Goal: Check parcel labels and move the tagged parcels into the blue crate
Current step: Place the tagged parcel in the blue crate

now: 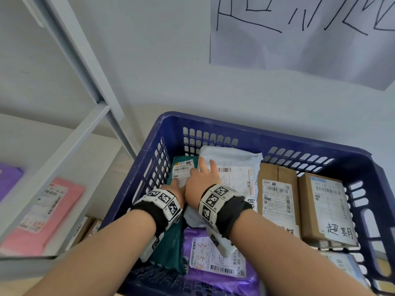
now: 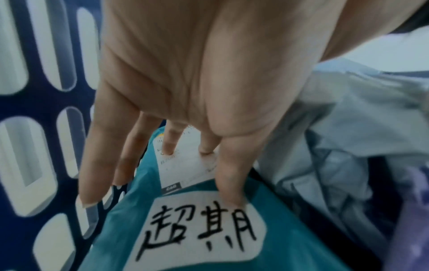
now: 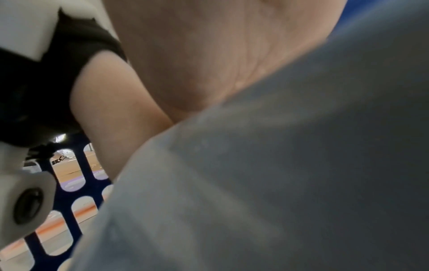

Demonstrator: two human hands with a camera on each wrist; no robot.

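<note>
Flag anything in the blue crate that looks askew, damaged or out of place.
Nothing looks damaged. The grey-white mailer lies loosely, propped against the blue crate back wall and overlapping the teal parcel. The left hand presses flat on the teal parcel; the right hand rests on the mailer. The two cardboard boxes sit side by side.

- Blue crate sits against the pale wall, slotted sides all round, carrying the parcels.
- Inside, along its left wall, lies a teal parcel with a white handwritten tag.
- Just beside it a grey-white parcel lies label up, overlapping a purple parcel at the near edge.
- On the right, two brown cardboard boxes lie side by side, touching.
- Left of the crate, a grey metal shelf bears a pink parcel and a purple mailer behind it.
</note>
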